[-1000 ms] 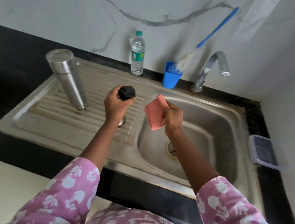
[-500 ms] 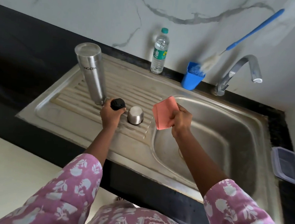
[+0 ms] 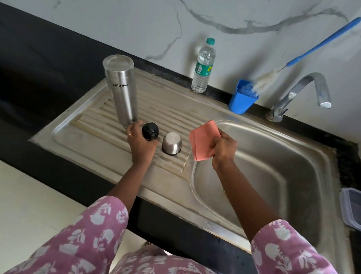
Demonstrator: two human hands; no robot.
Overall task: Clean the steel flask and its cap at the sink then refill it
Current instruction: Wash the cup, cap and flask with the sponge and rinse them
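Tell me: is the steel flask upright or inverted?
Inverted: the steel flask has its closed base on top; its logo reads upside down.

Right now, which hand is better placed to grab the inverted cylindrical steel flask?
Left, probably: the left hand, gripping the black round stopper, is beside the steel flask; the right hand holds the pink cloth farther off.

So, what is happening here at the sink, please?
A person is cleaning flask parts at the sink. The left hand grips the black inner cap low over the draining board, between the steel flask, which stands upside down, and the small steel outer cap. The right hand holds a folded pink cloth by the basin edge. No water shows at the tap.
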